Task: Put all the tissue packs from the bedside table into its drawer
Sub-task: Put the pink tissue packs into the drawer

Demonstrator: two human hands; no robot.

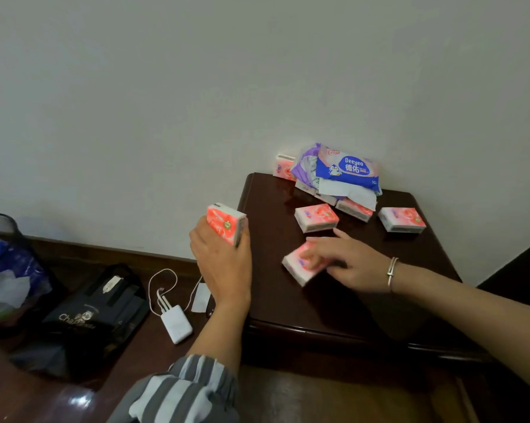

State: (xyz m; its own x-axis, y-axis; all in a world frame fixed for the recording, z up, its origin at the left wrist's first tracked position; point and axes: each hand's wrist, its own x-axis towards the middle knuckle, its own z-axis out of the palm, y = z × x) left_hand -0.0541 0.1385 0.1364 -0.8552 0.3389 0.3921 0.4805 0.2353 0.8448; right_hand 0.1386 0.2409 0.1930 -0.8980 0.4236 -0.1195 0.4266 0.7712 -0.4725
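My left hand (224,261) grips a pink tissue pack (225,222) upright, just off the left edge of the dark bedside table (288,303). My right hand (346,264) lies over another pink pack (300,267) on the tabletop, its fingers curled round it. Two more pink packs lie flat further back, one in the middle (316,218) and one at the right (401,219). At the back a pile holds a blue wet-wipe pack (347,169), purple wrapping (305,166) and more pink packs (283,167). The drawer is not in view.
On the floor to the left lie a white power bank (176,326) with its cable, a black bag (96,315) and a mesh bin (4,270) holding rubbish. The wall stands right behind the table.
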